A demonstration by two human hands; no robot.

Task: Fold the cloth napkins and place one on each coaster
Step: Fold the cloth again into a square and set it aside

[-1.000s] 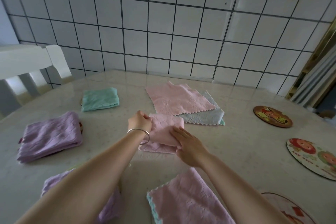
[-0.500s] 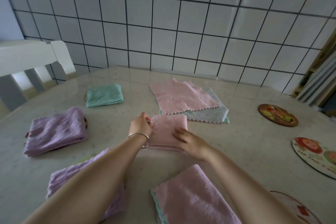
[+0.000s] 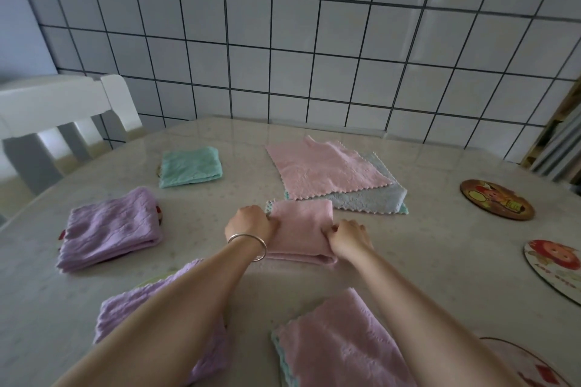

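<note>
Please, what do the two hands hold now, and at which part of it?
Both hold the folded pink napkin: the left hand has its grip on the left edge, the right hand on the right edge. The napkin lies on the table.

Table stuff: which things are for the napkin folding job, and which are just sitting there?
For the job:
pink napkin held by the left hand and right hand
unfolded napkin pile
folded green napkin
folded purple napkin
bare coasters, like the brown coaster

Just sitting there:
white chair
bracelet
</note>
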